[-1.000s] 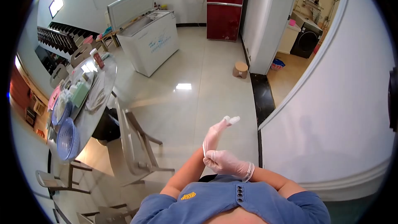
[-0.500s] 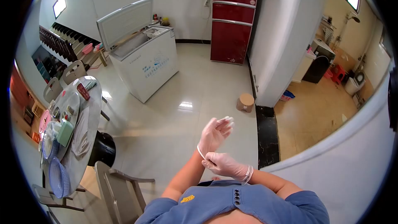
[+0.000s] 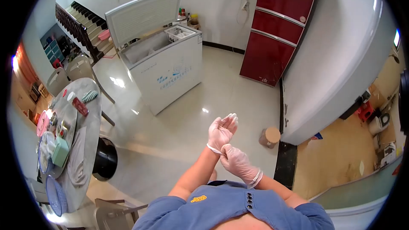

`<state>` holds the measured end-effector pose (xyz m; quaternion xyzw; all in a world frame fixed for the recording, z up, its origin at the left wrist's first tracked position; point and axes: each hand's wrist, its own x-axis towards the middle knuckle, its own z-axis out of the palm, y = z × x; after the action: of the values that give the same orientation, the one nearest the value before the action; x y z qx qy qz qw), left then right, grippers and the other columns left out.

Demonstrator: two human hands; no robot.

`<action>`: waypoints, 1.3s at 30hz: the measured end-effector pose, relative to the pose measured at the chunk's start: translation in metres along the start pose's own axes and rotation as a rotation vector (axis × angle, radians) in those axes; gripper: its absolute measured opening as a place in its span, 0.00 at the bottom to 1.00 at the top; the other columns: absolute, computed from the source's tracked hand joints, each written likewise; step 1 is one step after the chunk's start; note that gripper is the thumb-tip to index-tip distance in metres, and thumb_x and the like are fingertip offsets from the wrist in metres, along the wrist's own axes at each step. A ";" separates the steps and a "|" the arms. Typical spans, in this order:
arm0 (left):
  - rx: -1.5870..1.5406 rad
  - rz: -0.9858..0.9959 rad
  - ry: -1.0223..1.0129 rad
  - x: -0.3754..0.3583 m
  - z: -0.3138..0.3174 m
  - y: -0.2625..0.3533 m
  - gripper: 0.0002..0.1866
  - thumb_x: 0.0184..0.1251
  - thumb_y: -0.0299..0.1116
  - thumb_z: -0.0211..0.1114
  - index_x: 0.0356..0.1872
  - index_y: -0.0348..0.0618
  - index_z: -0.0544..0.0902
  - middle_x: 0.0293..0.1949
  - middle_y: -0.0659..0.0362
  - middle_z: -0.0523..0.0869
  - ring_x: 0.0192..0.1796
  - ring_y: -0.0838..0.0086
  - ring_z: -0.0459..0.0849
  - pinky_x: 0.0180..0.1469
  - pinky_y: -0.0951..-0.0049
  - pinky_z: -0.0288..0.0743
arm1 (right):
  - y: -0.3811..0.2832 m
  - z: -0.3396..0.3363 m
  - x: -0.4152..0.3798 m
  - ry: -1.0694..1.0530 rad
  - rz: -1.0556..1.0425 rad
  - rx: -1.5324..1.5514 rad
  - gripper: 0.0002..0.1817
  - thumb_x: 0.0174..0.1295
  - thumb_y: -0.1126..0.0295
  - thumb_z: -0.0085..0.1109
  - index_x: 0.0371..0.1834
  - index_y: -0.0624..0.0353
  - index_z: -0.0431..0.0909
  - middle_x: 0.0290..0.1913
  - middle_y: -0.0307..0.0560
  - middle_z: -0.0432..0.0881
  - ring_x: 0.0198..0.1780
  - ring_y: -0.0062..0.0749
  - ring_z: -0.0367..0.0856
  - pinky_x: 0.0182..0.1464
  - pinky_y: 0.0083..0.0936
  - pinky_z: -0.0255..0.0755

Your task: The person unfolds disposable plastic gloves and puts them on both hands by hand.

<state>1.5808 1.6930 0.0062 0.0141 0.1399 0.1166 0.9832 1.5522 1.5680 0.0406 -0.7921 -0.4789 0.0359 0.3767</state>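
Both hands wear thin, clear-white disposable gloves. My left hand [image 3: 222, 133] is raised palm up, its fingers extended and a little curled, with nothing in it. Just below it, my right hand [image 3: 238, 164] pinches the rolled cuff of the left glove [image 3: 214, 148] at the wrist. The right glove's own cuff [image 3: 255, 178] sits round the right wrist. Ahead stands a white chest freezer [image 3: 170, 79] with its lid [image 3: 145, 15] raised and a white basket [image 3: 179, 33] inside at its right end.
A dark red fridge [image 3: 272, 38] stands at the back wall, with a round brown stool [image 3: 269, 137] near the wall corner. At left are a table [image 3: 87, 145] with dishes and baskets, grey chairs [image 3: 81, 69] and a black bin [image 3: 105, 158]. Stairs [image 3: 91, 30] rise behind.
The view has shifted, and the freezer and fridge now look larger. My right hand still grips the left glove's cuff, now closer to the base of the left palm.
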 end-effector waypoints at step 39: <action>0.300 0.974 0.413 0.064 -0.004 0.339 0.18 0.60 0.42 0.50 0.45 0.41 0.72 0.43 0.59 0.76 0.45 0.73 0.73 0.50 0.74 0.63 | -0.027 0.193 0.362 -1.414 -0.997 -0.123 0.17 0.59 0.64 0.36 0.25 0.66 0.71 0.20 0.59 0.75 0.20 0.54 0.73 0.22 0.43 0.65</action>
<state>1.5626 2.0378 0.0051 0.1940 0.3222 0.5372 0.7549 1.6472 1.9682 0.0300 -0.3007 -0.8930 0.3247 -0.0814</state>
